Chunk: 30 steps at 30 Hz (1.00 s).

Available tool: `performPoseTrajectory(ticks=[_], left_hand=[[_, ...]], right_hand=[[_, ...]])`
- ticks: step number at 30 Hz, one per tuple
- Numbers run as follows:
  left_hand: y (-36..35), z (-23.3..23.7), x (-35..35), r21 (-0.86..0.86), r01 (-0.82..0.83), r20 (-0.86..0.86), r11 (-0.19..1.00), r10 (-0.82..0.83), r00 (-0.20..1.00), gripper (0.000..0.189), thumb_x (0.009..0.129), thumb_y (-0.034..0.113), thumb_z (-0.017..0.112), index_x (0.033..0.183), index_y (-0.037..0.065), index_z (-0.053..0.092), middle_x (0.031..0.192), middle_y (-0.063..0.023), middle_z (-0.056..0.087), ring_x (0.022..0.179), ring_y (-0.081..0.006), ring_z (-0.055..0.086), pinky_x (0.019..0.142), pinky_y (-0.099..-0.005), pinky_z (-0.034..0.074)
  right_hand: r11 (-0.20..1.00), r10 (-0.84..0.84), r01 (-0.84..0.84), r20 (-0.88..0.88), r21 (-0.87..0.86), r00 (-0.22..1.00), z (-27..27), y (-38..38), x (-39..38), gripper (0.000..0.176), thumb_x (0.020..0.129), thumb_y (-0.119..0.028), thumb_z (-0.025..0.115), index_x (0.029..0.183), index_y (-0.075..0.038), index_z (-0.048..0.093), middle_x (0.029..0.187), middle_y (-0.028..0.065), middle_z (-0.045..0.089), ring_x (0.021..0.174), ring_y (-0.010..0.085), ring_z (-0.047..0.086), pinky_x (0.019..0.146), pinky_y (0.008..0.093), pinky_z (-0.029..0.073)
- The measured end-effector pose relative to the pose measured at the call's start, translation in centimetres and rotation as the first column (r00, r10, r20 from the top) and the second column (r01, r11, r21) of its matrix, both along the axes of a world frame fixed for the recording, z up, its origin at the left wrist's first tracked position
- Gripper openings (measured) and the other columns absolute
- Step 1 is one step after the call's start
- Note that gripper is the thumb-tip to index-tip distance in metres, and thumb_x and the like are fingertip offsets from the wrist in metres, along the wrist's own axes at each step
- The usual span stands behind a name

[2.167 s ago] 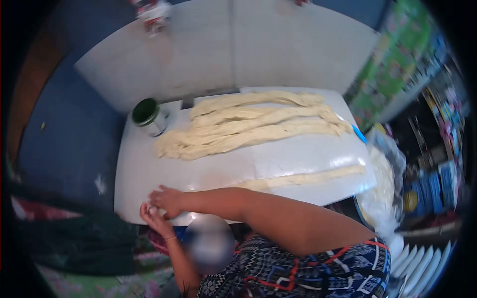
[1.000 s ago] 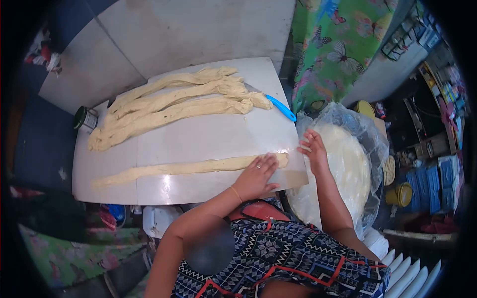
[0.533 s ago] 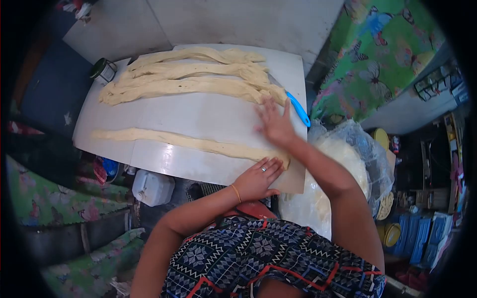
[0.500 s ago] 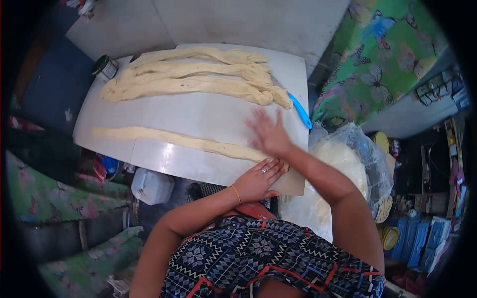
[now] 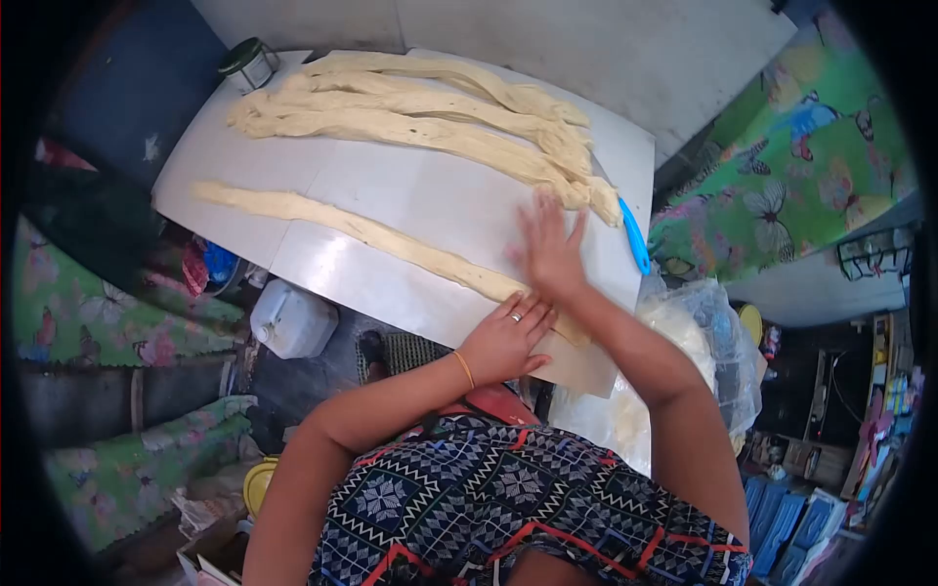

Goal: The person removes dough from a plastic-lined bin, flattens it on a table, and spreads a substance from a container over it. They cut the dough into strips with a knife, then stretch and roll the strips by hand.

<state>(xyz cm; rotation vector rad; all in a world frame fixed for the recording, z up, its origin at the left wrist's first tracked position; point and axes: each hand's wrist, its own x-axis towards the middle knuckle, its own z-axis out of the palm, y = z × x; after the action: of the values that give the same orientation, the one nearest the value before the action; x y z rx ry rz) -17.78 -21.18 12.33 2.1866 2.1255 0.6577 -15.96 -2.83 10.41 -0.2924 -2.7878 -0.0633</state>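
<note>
A long thin strip of dough [image 5: 371, 234] runs slantwise over the near part of the white board [image 5: 381, 190]. My left hand [image 5: 508, 337], with a ring on one finger, lies flat on the strip's right end, fingers stretched out. Just beyond it, my right hand [image 5: 552, 249] is spread and slightly blurred, its heel close to the dough; whether it touches is unclear. Several thicker strips of dough [image 5: 440, 132] lie side by side at the back of the board. A blue-handled tool [image 5: 634, 237] rests by their right end, its other end hidden.
A jar with a dark green lid [image 5: 249, 64] stands at the board's back left corner. Right of the board is a large mass of dough under clear plastic [image 5: 718, 332]. A white jug [image 5: 293, 319] is below the front edge. Green butterfly cloth [image 5: 782, 186] hangs at right.
The view has turned and shifted, so the board appears more tilted. My right hand is still spread beside my left, which stays on the strip. More of the strip's right end shows beyond my left fingers.
</note>
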Motion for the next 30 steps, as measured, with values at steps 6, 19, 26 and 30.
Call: performPoseTrajectory(ticks=[6, 19, 26, 30], left_hand=[[-0.6, -0.2, -0.4, 0.005, 0.028, -0.023, 1.0, -0.028, 0.999, 0.056, 0.083, 0.035, 0.06, 0.126, 0.001, 0.051, 0.125, -0.0141, 0.054, 0.12, -0.0268, 0.048, 0.107, -0.0419, 0.031], [-3.0, 0.3, -3.4, 0.014, -0.218, 0.068, 0.976, 0.217, 0.974, 0.05, 0.079, 0.033, 0.063, 0.114, -0.003, 0.056, 0.117, -0.0156, 0.056, 0.113, -0.0301, 0.05, 0.104, -0.0427, 0.034], [-3.8, -0.8, -4.4, 0.096, -0.213, 0.089, 0.972, 0.205, 0.975, 0.047, 0.08, 0.03, 0.064, 0.114, -0.002, 0.057, 0.114, -0.0162, 0.056, 0.114, -0.0304, 0.05, 0.104, -0.0433, 0.035], [-3.9, -0.7, -4.8, 0.147, -0.205, 0.103, 0.968, 0.192, 0.976, 0.046, 0.079, 0.028, 0.064, 0.115, 0.0, 0.057, 0.114, -0.0149, 0.056, 0.114, -0.0296, 0.05, 0.104, -0.0425, 0.035]], right_hand=[[0.99, -0.137, 0.139, -0.142, 0.005, 0.98, 0.4, 1.3, -3.2, 0.057, 0.091, -0.043, 0.047, 0.142, -0.023, 0.033, 0.149, 0.0061, 0.029, 0.139, 0.0314, 0.022, 0.105, 0.0666, 0.002], [0.996, -0.057, 0.056, -0.018, -0.074, 0.998, 0.6, -2.7, -5.9, 0.059, 0.09, -0.042, 0.048, 0.143, -0.019, 0.033, 0.149, 0.0131, 0.028, 0.137, 0.0333, 0.025, 0.104, 0.0671, 0.004], [0.998, 0.024, -0.027, -0.035, -0.065, 0.999, 0.6, -4.3, -8.2, 0.055, 0.092, -0.04, 0.046, 0.142, -0.02, 0.034, 0.149, 0.0102, 0.028, 0.137, 0.0329, 0.025, 0.105, 0.0663, 0.003], [0.996, 0.072, -0.072, -0.009, -0.044, 0.997, 0.6, -6.4, -9.0, 0.056, 0.092, -0.041, 0.046, 0.143, -0.019, 0.033, 0.151, 0.0098, 0.023, 0.138, 0.0333, 0.023, 0.105, 0.0669, 0.003]])
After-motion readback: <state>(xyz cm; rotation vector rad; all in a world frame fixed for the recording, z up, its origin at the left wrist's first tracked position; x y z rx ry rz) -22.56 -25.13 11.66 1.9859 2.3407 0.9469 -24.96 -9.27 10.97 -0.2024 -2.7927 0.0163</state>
